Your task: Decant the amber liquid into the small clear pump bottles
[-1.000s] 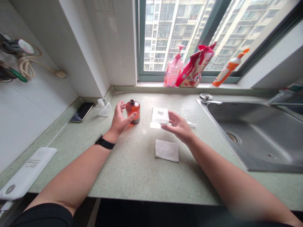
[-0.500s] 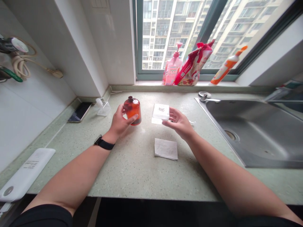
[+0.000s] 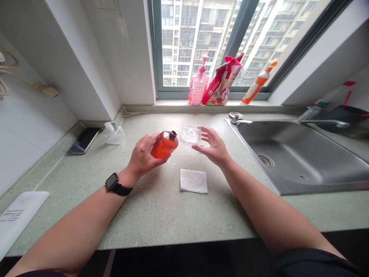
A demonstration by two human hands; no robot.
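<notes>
My left hand (image 3: 145, 154) is wrapped round an amber bottle (image 3: 165, 144), which is tilted with its open mouth toward the right. Just beside that mouth, my right hand (image 3: 212, 144) grips a clear square container (image 3: 190, 135) by its right side. A round opening shows on the container's top. Below the two hands a folded white tissue (image 3: 193, 181) lies on the speckled counter (image 3: 161, 215). A small clear bottle with a white nozzle (image 3: 115, 134) stands to the left of my left hand.
A phone (image 3: 83, 141) and a white power bank (image 3: 21, 217) lie at the left. The steel sink (image 3: 305, 161) is on the right. Along the windowsill stand a pink pump bottle (image 3: 198, 87), a red bag (image 3: 221, 82) and an orange-and-white bottle (image 3: 256, 87).
My left hand has tipped the amber bottle from upright to the right, its mouth now close to the clear container. The whole view has shifted somewhat to the right.
</notes>
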